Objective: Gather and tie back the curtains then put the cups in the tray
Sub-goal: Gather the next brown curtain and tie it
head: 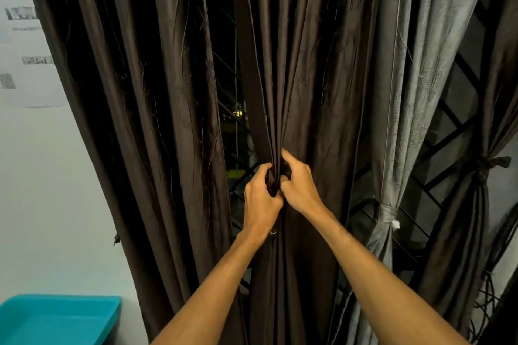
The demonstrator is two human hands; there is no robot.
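A white wall [42, 190] borders the dark brown curtain [308, 78] on the left of the frame. At centre a dark gap opens between its folds. Both arms reach up from the bottom edge, and the left hand [262, 196] and right hand [298, 185] meet mid-frame, fingers curled round a gathered bunch of the glossy, pleated brown cloth. A grey curtain [392, 120] hangs tied at right, and a teal tray [50, 325] sits at lower left.

The left hand [260, 200] and right hand [300, 185] grip the middle curtain [294, 87] side by side, touching. Right of it hangs a tied curtain [392, 120], then a second tied curtain [473, 218], with the window grille [445, 140] behind. The tray [112, 314] lies lower left, before the wall [42, 190].
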